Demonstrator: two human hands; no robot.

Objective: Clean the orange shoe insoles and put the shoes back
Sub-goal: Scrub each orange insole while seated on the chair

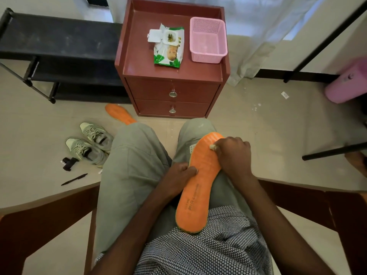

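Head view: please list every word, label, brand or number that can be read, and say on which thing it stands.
"AIR" on the heel end of the orange insole on the lap; the smaller words beside it are too blurred to read.
Wipes pack on the cabinet: print too small to read.
White tag on the trousers: marks too small to read.

Beige tiled floor (258,108), red-brown nightstand (172,92), black rack (59,46), white curtain (258,26).

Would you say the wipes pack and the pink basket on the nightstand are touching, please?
Apart. The head view shows a strip of bare red nightstand top between the wipes pack and the pink basket.
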